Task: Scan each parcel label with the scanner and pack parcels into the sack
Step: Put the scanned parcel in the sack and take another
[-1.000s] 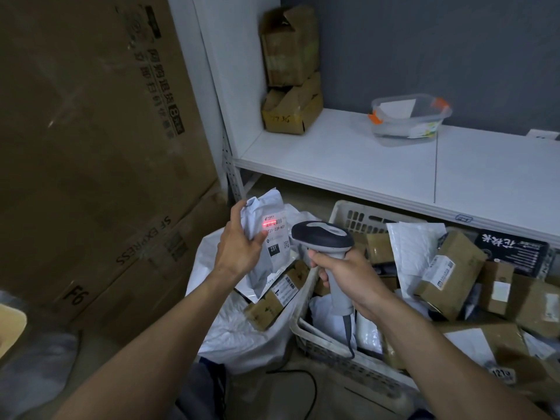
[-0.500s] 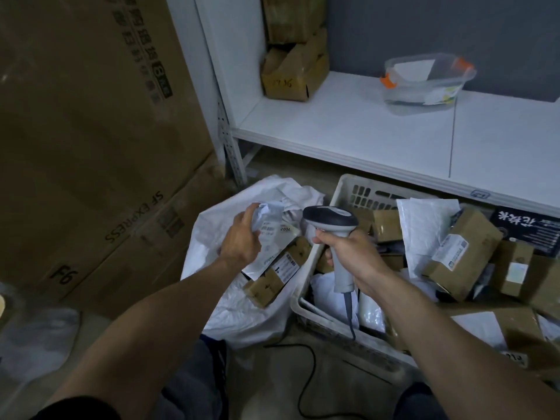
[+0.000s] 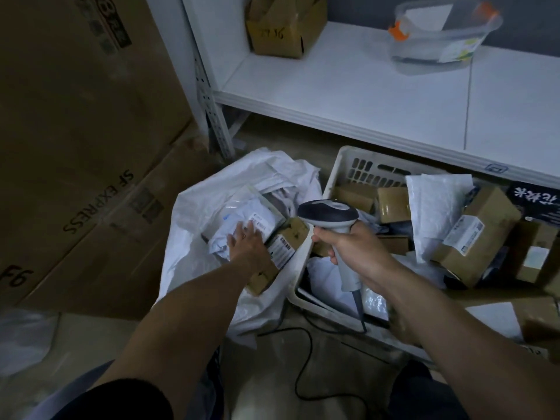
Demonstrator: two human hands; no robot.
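Observation:
A white woven sack (image 3: 194,225) lies open on the floor, left of a white plastic basket (image 3: 342,165) full of parcels. My left hand (image 3: 247,245) reaches into the sack with straight fingers pressing on a white poly-bag parcel (image 3: 242,221) with a label. A small brown box (image 3: 283,248) with a barcode label lies just right of it in the sack. My right hand (image 3: 351,247) grips the handle of the grey barcode scanner (image 3: 328,212), held above the basket's left edge, its cable trailing down to the floor.
Brown boxes (image 3: 478,234) and a white mailer (image 3: 436,204) fill the basket. A white shelf (image 3: 348,95) above holds a cardboard box (image 3: 281,28) and a clear tub (image 3: 442,34). Large cartons (image 3: 75,147) stand at the left.
My left hand has lowered the white parcel from in front of the scanner into the sack and opened flat on it. The scanner's red light no longer falls on the label.

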